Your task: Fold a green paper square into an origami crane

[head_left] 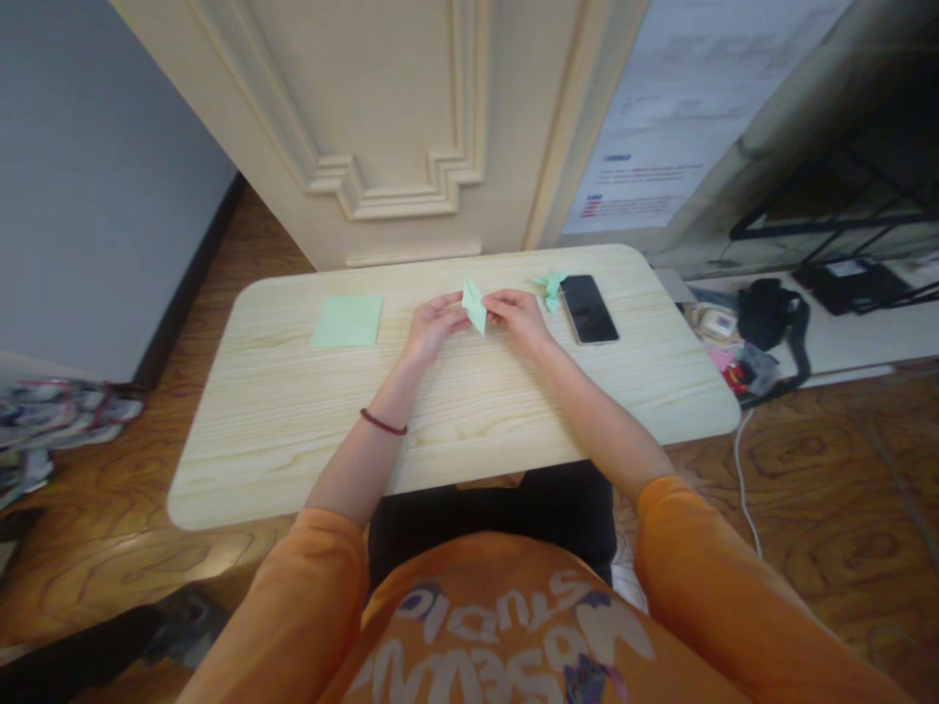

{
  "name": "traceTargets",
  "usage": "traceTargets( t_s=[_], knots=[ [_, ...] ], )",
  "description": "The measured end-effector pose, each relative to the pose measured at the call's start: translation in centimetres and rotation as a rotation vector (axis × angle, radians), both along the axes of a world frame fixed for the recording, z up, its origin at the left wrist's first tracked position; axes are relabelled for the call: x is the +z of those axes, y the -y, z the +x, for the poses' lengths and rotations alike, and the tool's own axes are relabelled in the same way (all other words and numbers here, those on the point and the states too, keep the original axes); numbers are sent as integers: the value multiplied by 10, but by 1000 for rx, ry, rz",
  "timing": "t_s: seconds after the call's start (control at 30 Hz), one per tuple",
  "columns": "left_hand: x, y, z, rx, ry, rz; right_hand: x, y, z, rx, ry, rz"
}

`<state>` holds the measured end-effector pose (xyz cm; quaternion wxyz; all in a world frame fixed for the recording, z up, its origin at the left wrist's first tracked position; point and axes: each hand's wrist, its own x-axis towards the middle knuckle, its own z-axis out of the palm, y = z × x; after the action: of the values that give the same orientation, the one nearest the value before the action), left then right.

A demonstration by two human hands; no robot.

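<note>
Between my two hands is a folded piece of light green paper [474,307], shaped like a narrow diamond with a crease down its middle. My left hand [434,325] pinches its left edge between thumb and fingers. On the opposite edge, the fingertips of my right hand [516,315] are closed on the same paper. A stack of square green paper [347,321] lies flat to the left of my hands. Just right of my right hand sits a small folded green paper figure [552,289], touching or very close to a phone.
The phone [589,309] lies dark-screened on the pale wooden table [293,420]. A cream panelled door or wall [396,108] rises behind the table's far edge. At right, a low shelf holds a black strap [767,313] and clutter; a white cable [742,479] hangs beside the table.
</note>
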<state>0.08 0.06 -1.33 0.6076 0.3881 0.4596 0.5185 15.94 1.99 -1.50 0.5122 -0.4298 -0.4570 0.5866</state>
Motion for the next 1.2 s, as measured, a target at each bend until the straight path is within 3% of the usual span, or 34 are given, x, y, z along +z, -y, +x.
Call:
traceTargets(
  t_s=[0.2, 0.47, 0.67, 0.9, 1.2],
  knots=[
    [5, 1, 0, -80, 38, 67, -1, -3, 6, -16, 27, 30],
    [3, 6, 4, 51, -71, 57, 7, 4, 2, 30, 150, 116],
    [0, 6, 12, 156, -41, 91, 7, 7, -1, -121, 238, 214],
    [-1, 10, 18, 176, -23, 120, 9, 15, -5, -222, 436, 350],
    [1, 12, 21, 179, 32, 62, 13, 18, -5, -221, 536, 421]
  ],
)
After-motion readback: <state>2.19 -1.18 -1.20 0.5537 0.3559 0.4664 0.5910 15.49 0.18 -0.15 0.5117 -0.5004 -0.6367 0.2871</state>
